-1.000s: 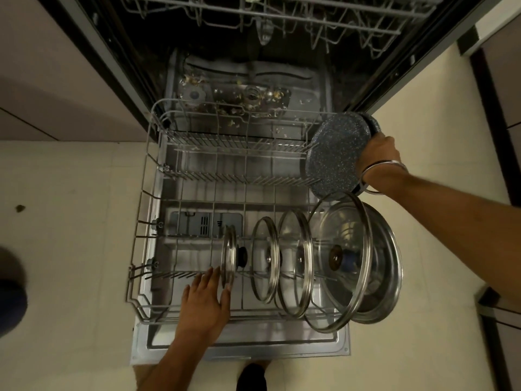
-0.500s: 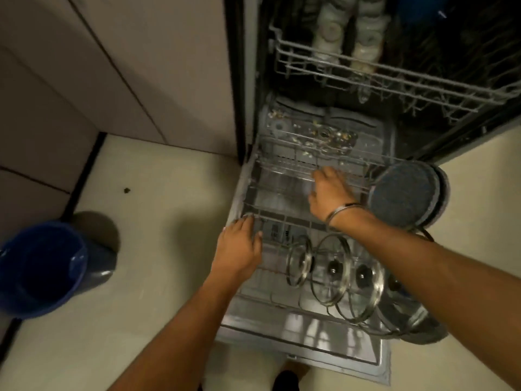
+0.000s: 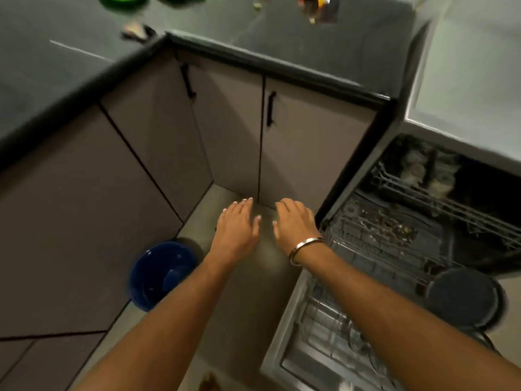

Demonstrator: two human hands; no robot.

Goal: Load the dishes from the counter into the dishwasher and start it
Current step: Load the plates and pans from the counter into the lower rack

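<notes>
Both hands, left and right, had left the rack, empty and flat-fingered; glass lids there looked fragile, best taken by knobs.

Hands side by side, left of the open dishwasher.
A bucket sits on the floor left of the arms; a pan stands in the pulled-out lower rack, below the upper rack.

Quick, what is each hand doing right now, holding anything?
Left hand: open, fingers straight, holding nothing.
Right hand: open, fingers relaxed, holding nothing.
</notes>
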